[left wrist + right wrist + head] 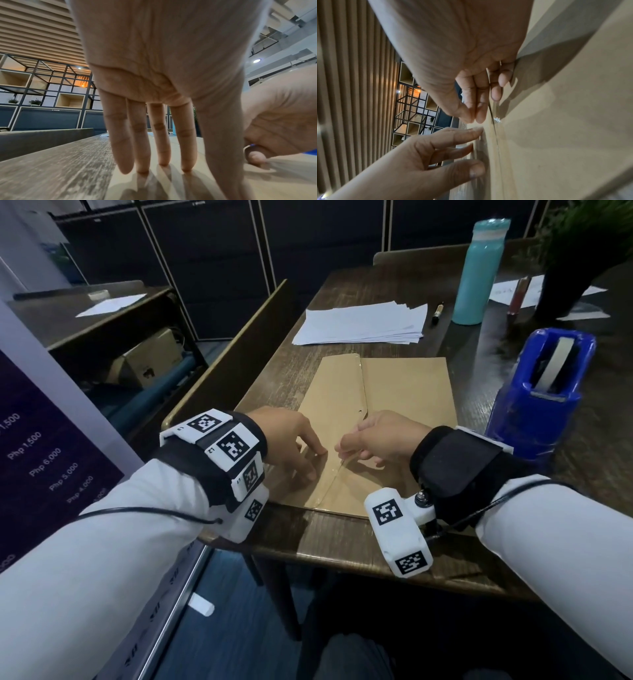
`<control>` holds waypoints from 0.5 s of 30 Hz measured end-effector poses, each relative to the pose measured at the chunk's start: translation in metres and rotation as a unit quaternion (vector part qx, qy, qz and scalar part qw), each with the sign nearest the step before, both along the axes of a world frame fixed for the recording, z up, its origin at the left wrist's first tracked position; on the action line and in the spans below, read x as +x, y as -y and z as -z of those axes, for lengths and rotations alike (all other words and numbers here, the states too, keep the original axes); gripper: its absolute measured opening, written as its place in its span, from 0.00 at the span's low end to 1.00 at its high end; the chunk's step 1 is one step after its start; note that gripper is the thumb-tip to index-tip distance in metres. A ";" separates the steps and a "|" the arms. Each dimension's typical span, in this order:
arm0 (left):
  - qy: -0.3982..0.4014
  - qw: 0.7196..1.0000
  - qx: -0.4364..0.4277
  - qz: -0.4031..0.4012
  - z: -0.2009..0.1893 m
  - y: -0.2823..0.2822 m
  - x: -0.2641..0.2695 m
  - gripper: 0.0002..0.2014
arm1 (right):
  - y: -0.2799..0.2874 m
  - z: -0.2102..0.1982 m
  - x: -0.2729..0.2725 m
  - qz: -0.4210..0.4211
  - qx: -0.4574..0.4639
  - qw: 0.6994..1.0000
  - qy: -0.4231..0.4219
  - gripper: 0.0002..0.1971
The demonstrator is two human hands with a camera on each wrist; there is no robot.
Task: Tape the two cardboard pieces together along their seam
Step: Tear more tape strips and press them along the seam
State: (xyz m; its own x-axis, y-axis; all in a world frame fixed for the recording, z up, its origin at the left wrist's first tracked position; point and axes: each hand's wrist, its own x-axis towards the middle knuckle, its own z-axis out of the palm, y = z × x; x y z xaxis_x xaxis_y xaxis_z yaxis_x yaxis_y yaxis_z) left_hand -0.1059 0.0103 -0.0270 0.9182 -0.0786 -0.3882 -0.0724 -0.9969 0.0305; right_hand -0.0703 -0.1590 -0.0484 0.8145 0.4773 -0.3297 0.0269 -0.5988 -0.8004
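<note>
Running away from the person, cardboard seam (364, 392), left hand (291, 440) flat, right hand (380, 436) pinching tape (494, 108)

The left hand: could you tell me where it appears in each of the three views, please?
Head: left hand left of centre, fingertips pressing the cardboard beside the seam.
Left wrist: it fills the centre, fingers pointing down onto the cardboard.
Right wrist: lower left, fingers touching the cardboard.
Shared landmark: the right hand, close beside it, pinching clear tape.
</note>
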 end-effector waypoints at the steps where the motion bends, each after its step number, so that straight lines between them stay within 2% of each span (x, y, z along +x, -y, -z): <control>1: 0.000 1.000 0.000 0.001 0.000 0.000 0.000 0.24 | 0.000 -0.001 -0.001 0.000 -0.003 1.000 0.001 0.07; 15: -0.002 1.000 -0.003 -0.006 0.004 0.000 0.005 0.24 | 0.000 0.000 -0.005 -0.006 -0.016 1.000 0.026 0.09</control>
